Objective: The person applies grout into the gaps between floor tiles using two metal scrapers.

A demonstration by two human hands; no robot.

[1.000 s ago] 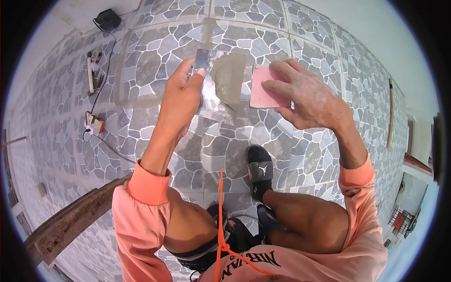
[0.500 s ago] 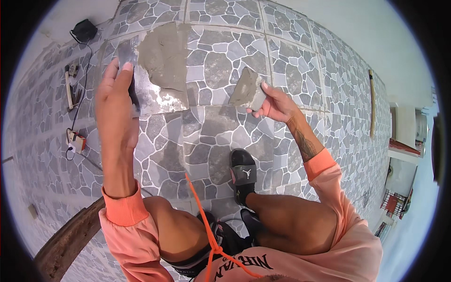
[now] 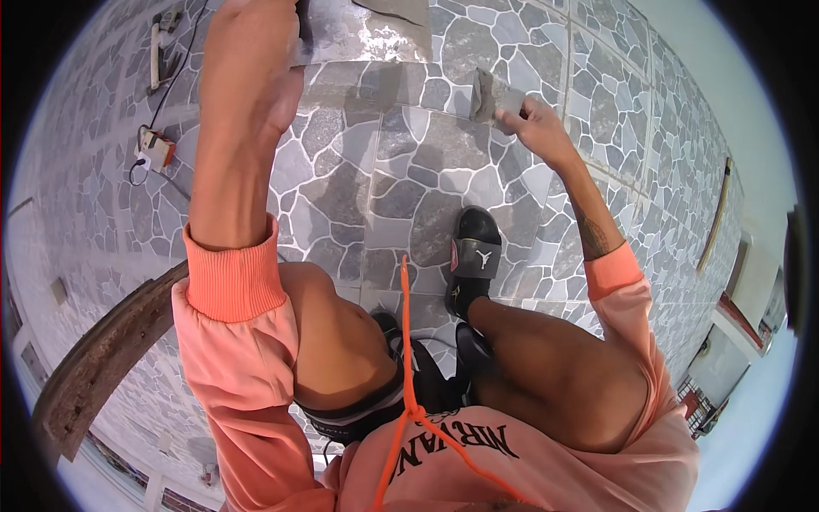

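Observation:
My left hand (image 3: 249,64), at the top left and partly cut off by the upper edge, is closed on the side of a flat metal trowel (image 3: 363,38). Only the near part of that trowel shows, with a smeared, shiny face and grey mortar at its top. To its right, my right hand (image 3: 539,130) pinches a small flat scraper (image 3: 486,96) coated with grey mortar. This scraper is tilted nearly edge-on, apart from the trowel. Both tools are held over the stone-patterned tile floor (image 3: 333,192).
At the left lie a power strip (image 3: 157,152) with a dark cable and a pale-handled tool (image 3: 155,55). A curved-looking wooden beam (image 3: 111,346) runs beside my left leg. A thin stick (image 3: 715,213) lies along the right wall. My sandalled foot (image 3: 475,247) stands mid-floor.
My view has shifted, so the trowel and left hand now sit higher in the picture. The scraper has turned from showing its flat, mortar-covered face to nearly edge-on.

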